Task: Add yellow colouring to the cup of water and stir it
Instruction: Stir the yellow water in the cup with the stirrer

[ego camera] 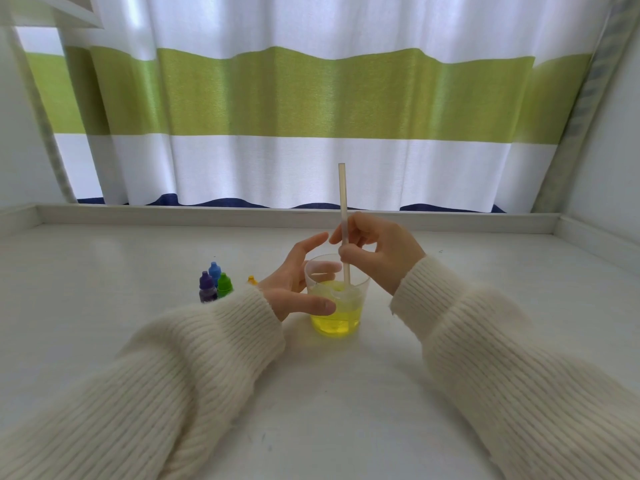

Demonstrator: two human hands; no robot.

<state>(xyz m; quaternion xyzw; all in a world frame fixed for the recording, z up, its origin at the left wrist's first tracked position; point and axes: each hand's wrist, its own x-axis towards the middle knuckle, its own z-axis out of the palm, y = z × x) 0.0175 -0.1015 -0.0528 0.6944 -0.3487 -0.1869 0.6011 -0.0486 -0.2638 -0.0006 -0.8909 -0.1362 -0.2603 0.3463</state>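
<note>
A clear plastic cup (351, 308) stands on the white table (104, 323), about half full of yellow water. My left hand (294, 282) wraps around the cup's left side, thumb at the front, fingers behind the rim. My right hand (377, 251) pinches a pale straw (343, 202) that stands nearly upright, its lower end in the yellow water. The yellow colouring bottle (252, 280) shows only its cap, just behind my left wrist.
A purple bottle (207, 287), a blue bottle (214, 270) and a green bottle (224, 285) stand together left of the cup. A raised white ledge (277, 214) runs along the table's back, with a striped curtain (311, 98) behind it.
</note>
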